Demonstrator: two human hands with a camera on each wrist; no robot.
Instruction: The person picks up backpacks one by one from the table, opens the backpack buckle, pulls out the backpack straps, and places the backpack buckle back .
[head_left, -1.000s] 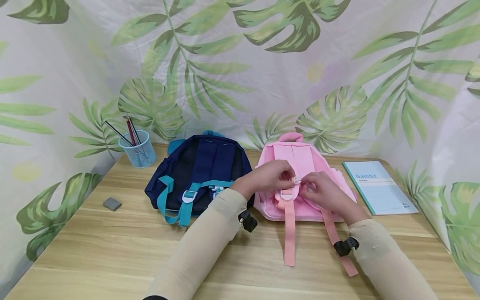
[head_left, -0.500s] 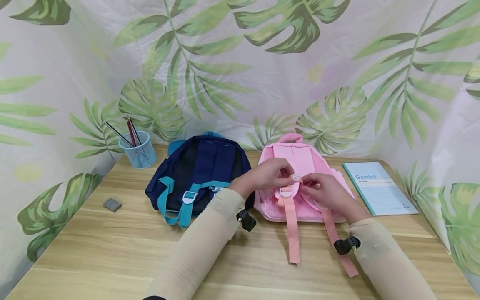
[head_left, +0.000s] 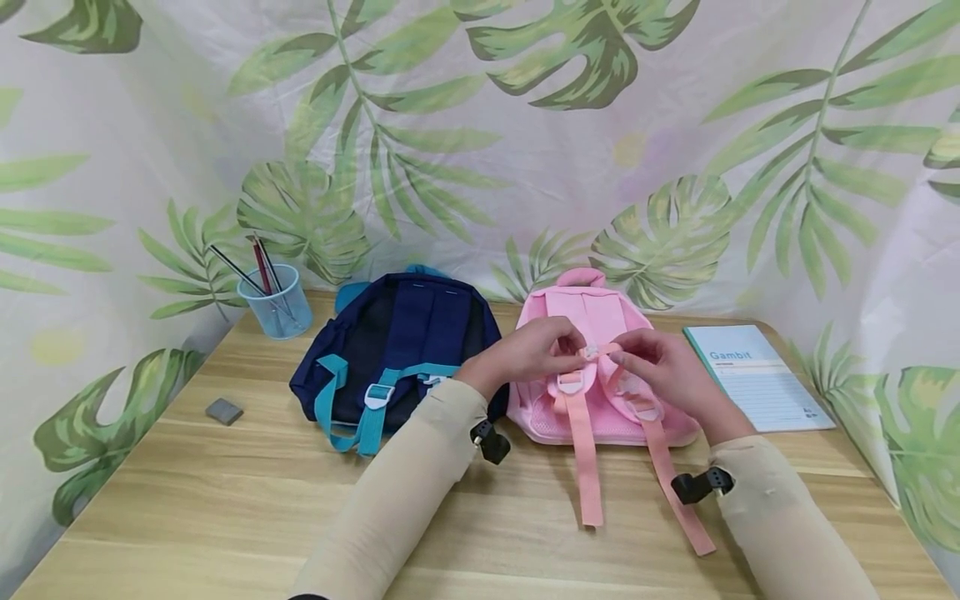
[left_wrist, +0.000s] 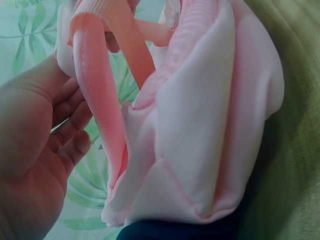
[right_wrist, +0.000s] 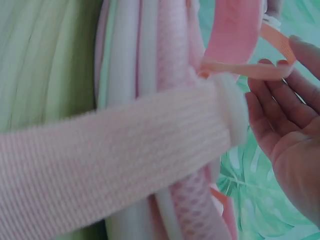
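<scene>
A small white plastic clip (head_left: 591, 353), on a narrow peach webbing strap (head_left: 611, 349), sits between the two hands, in front of the back panel of a soft pink fabric backpack (head_left: 602, 313). The left hand (head_left: 540, 350) has thumb and forefinger brought together at the clip's left side; its other fingers bend loosely below. The right hand (head_left: 670, 371) pinches the narrow strap just right of the clip, thumb against fingertips, the strap bent into a loop there.

The pink backpack lies right of the desk's middle, towards the far edge. Two wide peach webbing tails (head_left: 585, 475) run from its white buckles towards the near edge of the wooden desk (head_left: 247, 517). Left of it lies a navy fabric backpack with teal straps (head_left: 429, 321).

By the far right corner lies a pale blue and white notebook (head_left: 761, 387) printed "Gambit" in blue; a finer line below and a mark at its lower right corner are too small to read. Near the far left corner stands a light blue mesh cup (head_left: 279, 315) of pencils, and a grey rectangular block (head_left: 224, 410) lies near the left edge.
</scene>
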